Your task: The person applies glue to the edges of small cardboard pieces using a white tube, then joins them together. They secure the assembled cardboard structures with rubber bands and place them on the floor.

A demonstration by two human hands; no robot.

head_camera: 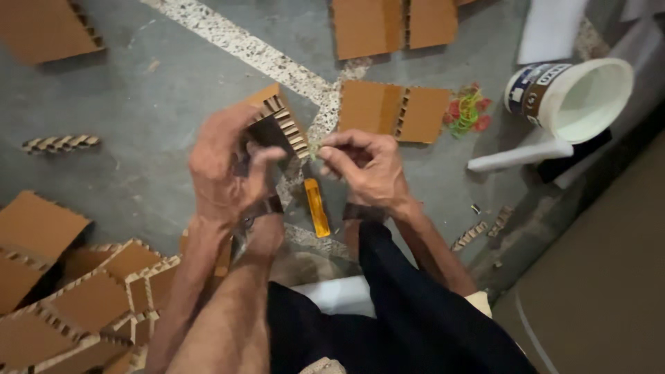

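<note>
A folded cardboard piece (277, 125) stands above the grey floor (152, 104), clamped in the left hand (225, 170), fingers wrapped over its notched edge. The right hand (367, 166) pinches a thin yellow-green rubber band (315, 147) against that edge; the band is barely discernible. An orange-handled tool (317, 206) hangs below, partly hidden.

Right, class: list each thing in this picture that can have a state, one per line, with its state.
left hand: gripping a folded cardboard piece, held up off the floor
right hand: fingertips pinched on a thin band at the cardboard's edge
orange-handled tool: lying on the floor, untouched
white tub: tipped on its side, open
rubber bands: loose heap on the floor
cardboard pile: stacked unevenly, lower left
</note>
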